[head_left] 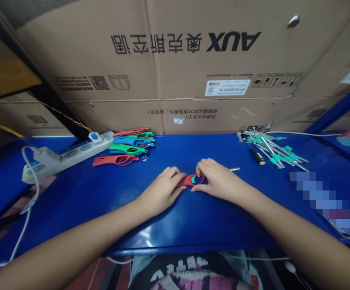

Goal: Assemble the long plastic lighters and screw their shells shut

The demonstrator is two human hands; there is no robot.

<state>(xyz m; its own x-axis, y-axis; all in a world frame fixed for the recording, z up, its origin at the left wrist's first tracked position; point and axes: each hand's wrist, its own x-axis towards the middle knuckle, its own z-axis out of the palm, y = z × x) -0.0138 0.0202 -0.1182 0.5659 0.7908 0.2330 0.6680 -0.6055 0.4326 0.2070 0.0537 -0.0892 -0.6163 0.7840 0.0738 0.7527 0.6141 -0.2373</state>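
Observation:
A red utility lighter point(186, 181) with a green trigger lies across the middle of the blue table, between my two hands. My left hand point(164, 187) is closed round its handle end. Thumb and fingers of my right hand point(213, 179) grip it near the trigger loop, covering part of that end. Past my right hand a metal tube point(234, 169) sticks out; where it joins the lighter is hidden. To the left lie more lighter bodies: a red one point(111, 160), a green one point(128, 149), a blue one point(129, 140), with small metal pieces point(145, 158) beside them.
At the back right is a pile of metal tubes with green parts point(276, 151), beside a black-and-yellow screwdriver point(258, 156). A white power strip point(78, 155) with cables lies at the left. Behind the table point(126, 225) stands a large cardboard sheet point(169, 80).

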